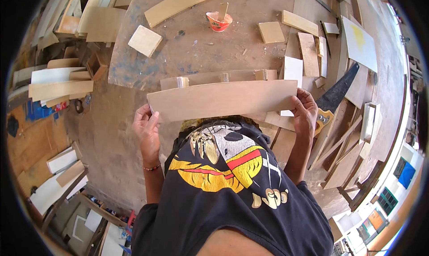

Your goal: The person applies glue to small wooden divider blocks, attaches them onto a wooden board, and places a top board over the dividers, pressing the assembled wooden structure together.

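Note:
A thin plywood panel with a slightly curved edge is held level in front of my torso. My left hand pinches its left end between thumb and fingers, and my right hand grips the right end the same way. Just behind it stands a second wooden strip, partly hidden. Between the two show several small wooden blocks, among them a left block and a right block. Whether the panel is joined to these blocks I cannot tell.
On the worktable lie a curved board, a square block, another block and a red cup with a stick in it. A handsaw rests among offcuts at the right. Stacked boards stand left.

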The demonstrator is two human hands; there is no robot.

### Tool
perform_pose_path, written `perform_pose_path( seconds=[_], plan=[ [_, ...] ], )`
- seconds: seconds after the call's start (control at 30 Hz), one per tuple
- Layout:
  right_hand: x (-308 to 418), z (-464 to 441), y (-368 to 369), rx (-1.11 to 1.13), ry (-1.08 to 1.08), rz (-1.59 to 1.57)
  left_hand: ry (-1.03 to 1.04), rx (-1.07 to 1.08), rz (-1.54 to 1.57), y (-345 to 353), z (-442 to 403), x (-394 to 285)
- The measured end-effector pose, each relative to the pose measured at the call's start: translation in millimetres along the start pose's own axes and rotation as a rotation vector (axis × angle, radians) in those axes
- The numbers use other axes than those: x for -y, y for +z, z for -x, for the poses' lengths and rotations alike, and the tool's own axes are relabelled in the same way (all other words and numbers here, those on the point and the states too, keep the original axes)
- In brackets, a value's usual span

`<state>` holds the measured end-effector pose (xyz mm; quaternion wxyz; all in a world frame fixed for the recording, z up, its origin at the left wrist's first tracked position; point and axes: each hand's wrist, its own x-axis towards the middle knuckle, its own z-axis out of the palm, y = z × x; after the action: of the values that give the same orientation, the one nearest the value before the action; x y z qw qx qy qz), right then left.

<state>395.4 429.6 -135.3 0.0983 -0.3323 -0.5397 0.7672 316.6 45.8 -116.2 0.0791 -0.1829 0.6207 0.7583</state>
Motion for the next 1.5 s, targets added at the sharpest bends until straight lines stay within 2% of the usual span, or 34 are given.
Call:
perform_pose_path(
  seconds=[0.2,1.13,1.17,1.2,1.33,1.43,1.5],
  plan=[
    [5.0,-16.9,10.6,-0.041,-0.004,0.078,0.037,-0.055,-0.084,17.8,-17.7,3.3],
    [-0.1,-27.8,16.4,-0.094,0.043,0.181,0.0,-0.1,-0.053,15.4,-29.0,15.1],
    [-2.0,-29.1,11.6,-0.097,0.041,0.182,0.004,-0.15,-0.039,17.7,-27.3,14.2],
    [-4.9,-31.1,6.3,-0.057,0.052,0.179,0.009,-0.199,-0.025,19.4,-26.3,14.2],
    [-5.6,-33.3,5.7,0.023,0.057,0.185,0.062,-0.183,-0.036,2.5,-33.6,17.3],
    [-3.9,-37.7,11.7,0.098,0.121,0.142,-0.031,-0.066,-0.04,-4.2,-45.5,13.8],
    [-1.0,-41.0,11.6,0.138,0.158,0.155,-0.182,0.003,-0.042,-3.2,-56.6,10.1]
  ],
)
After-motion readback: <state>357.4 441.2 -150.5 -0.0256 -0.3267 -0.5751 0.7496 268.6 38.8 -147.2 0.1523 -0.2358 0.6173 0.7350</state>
